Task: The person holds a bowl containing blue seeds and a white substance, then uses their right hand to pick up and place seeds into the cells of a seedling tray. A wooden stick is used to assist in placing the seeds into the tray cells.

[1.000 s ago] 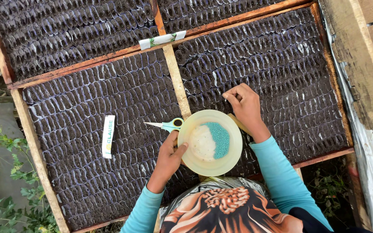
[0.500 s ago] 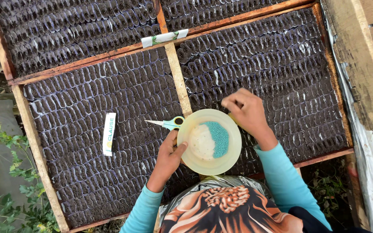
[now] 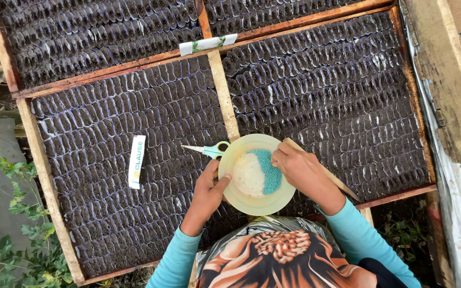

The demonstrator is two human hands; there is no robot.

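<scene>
Head view: left hand (image 3: 207,194) grips the near-left rim of a shallow pale yellow bowl (image 3: 241,198), thumb over the edge, fingers curled under it. The bowl sits at the middle of the frame, over the wooden divider (image 3: 221,90) between 2 beds of small black soil-filled bags (image 3: 124,176), close to the person's body. A pile of tiny teal seeds (image 3: 269,169) lies in the bowl's right half. Right hand (image 3: 301,170) rests at the bowl's right rim, fingertips bunched together over the seeds; a thin wooden stick (image 3: 342,185) runs under that hand. Teal-handled scissors (image 3: 209,150) lie just left of the bowl, touching its rim. A white packet (image 3: 136,161) lies on the bags, well left.
</scene>
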